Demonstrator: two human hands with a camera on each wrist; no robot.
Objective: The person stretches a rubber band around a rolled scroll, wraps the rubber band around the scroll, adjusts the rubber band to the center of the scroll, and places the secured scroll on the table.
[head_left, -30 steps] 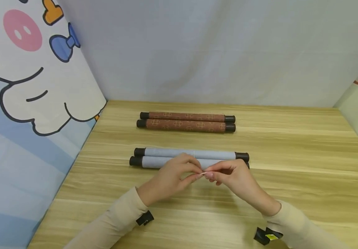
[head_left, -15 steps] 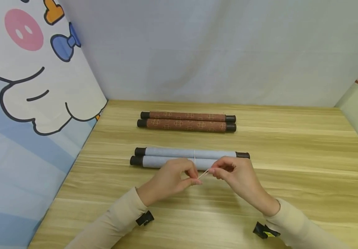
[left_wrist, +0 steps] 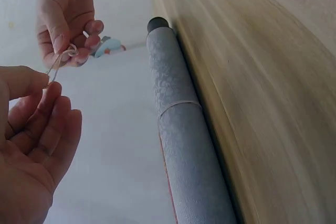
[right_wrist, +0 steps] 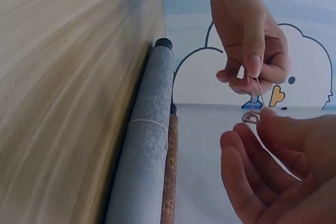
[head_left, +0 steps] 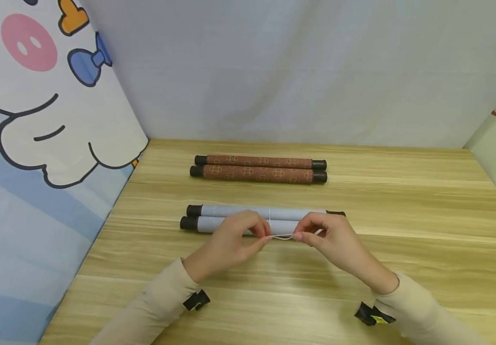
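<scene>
A light blue scroll, rolled from both ends into two rolls with black end knobs [head_left: 211, 224], lies crosswise on the table. One thin pale band [right_wrist: 148, 122] passes around it near the middle. In front of the scroll, my left hand [head_left: 232, 239] and right hand [head_left: 336, 242] pinch a thin pale string [head_left: 282, 235] between thumb and fingertips. Two strands of it stretch across the short gap between the hands. Close to the right fingertips, the left wrist view shows a small coil in the string [left_wrist: 72, 50]. Whether the string joins the band on the scroll, I cannot tell.
Behind the blue scroll lies a brown patterned scroll [head_left: 256, 173], also in two rolls with black knobs. Both rest on a wood-grain table [head_left: 403, 201]. A pale curtain [head_left: 317, 72] rises at the back, and a cartoon-printed cloth [head_left: 71, 158] hangs at the left.
My hands have drawn apart from nearly touching, so the string between them is longer and now runs level. Both have moved slightly up toward the blue scroll. The scrolls have stayed put.
</scene>
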